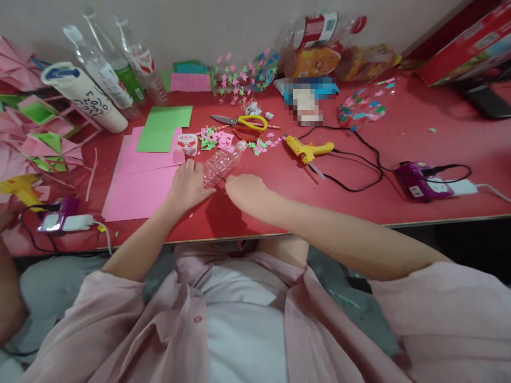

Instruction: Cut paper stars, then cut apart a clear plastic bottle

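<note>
A clear plastic bottle (222, 164) lies on its side on the red table, its neck pointing away to the right. My left hand (189, 183) is wrapped round its near end and presses it down. My right hand (246, 192) is closed in a fist just right of the bottle. A small dark tip pokes from that fist toward the bottle's side; the rest of the object is hidden. Beyond the bottle are pink and green paper stars (215, 139), a label scrap (187, 143) and yellow-handled scissors (243, 123).
Pink paper sheets (138, 183) and a green sheet (164, 127) lie to the left. A yellow glue gun (309, 149) with its cord runs to a purple power strip (419, 182). Star-covered bottle pieces (365, 105) and upright bottles (139, 64) stand behind. Another person's arm (8, 282) shows at left.
</note>
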`<state>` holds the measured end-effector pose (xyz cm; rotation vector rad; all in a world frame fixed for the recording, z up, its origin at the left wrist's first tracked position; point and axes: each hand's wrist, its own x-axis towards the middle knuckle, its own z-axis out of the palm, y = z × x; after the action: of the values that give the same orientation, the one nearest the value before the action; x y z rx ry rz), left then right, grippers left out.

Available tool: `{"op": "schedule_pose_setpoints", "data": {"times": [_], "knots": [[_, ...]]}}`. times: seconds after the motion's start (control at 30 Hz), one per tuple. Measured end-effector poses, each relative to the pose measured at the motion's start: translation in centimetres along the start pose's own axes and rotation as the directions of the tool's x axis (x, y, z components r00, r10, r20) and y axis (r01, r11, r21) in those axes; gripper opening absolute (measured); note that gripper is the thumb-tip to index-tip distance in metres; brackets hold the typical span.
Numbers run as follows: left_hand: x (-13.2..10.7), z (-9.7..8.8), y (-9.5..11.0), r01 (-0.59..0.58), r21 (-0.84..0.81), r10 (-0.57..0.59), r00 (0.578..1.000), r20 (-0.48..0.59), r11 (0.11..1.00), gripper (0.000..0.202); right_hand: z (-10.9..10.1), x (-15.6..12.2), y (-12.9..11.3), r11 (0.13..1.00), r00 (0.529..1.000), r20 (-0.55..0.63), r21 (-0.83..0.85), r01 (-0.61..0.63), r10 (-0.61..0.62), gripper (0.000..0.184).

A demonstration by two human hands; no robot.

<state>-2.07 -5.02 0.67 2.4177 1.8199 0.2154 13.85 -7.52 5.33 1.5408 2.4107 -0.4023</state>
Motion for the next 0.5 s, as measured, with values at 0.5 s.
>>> {"op": "schedule_pose_setpoints", "data": {"times": [0.5], "knots": [[2.2, -1.4, -2.6, 0.067, -0.127, -0.05, 0.99, 0.133, 0.99, 0.071, 2.8, 1.7, 1.3, 0.997, 0.995, -0.101, 0.071, -0.013, 0.021, 0.031]]}}
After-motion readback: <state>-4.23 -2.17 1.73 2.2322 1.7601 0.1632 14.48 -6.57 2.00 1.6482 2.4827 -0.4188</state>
